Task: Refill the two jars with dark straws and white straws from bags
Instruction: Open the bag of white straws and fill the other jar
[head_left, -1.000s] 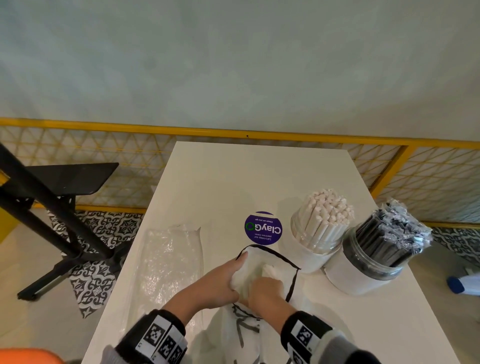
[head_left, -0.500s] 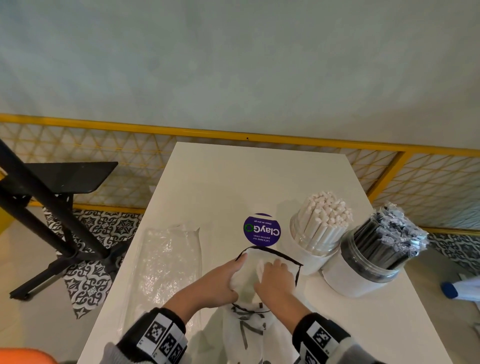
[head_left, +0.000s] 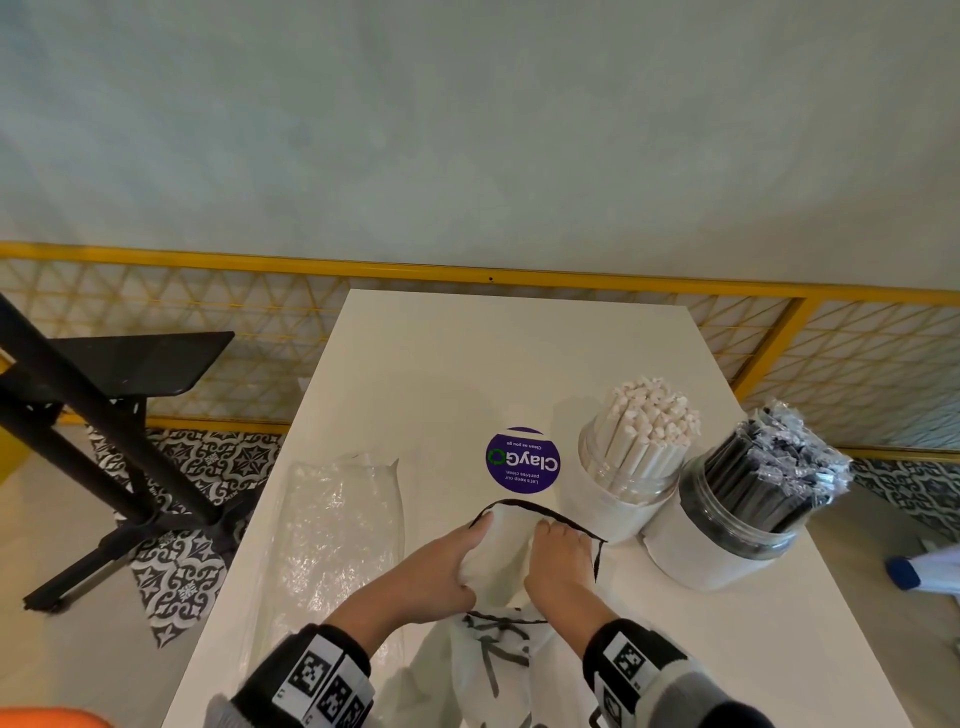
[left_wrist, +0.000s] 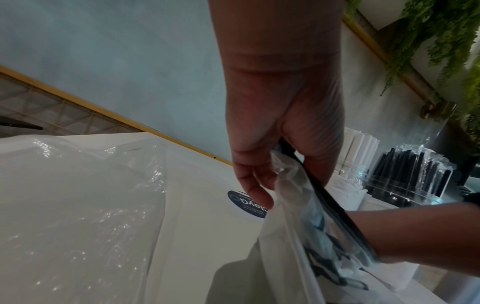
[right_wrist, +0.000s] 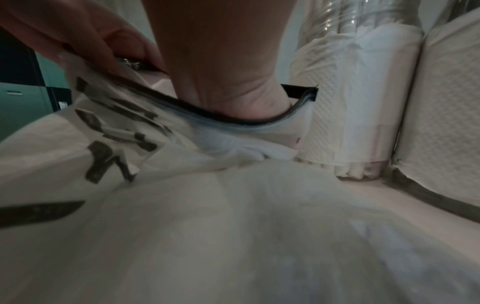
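Clear, crinkled plastic lies flat at the left of the white worktop (head_left: 467, 353): a see-through bag (head_left: 337, 525), slack and seemingly empty. Just right of it, at the near edge, sits a white bag (head_left: 493, 660) with black lettering and a black-edged mouth.

The left hand (head_left: 436, 571) pinches the left side of that mouth, thumb and fingers closed on the black rim. The right hand (head_left: 558, 564) reaches into the opening. Its grip cannot be made out, since the fingers are hidden inside the bag; what it holds, if anything, cannot be told.

Beyond the bag is a round purple sticker (head_left: 522, 460). Right of that stands a clear jar (head_left: 618, 499) packed with white straws (head_left: 647, 426), then, touching it, a second jar (head_left: 727, 540) packed with dark straws (head_left: 779, 467) in clear wrappers. Both jars look full to the brim, with straws fanning above their rims.

Risks, as I judge them: the jars stand just beside the right wrist, so an elbow swing as the hand comes out could knock the nearer one over and scatter straws. Pushing more into so tight a bundle could bend straws or spill them. The bag is thin and soft; a one-sided pinch may let its mouth fold shut on the hand.
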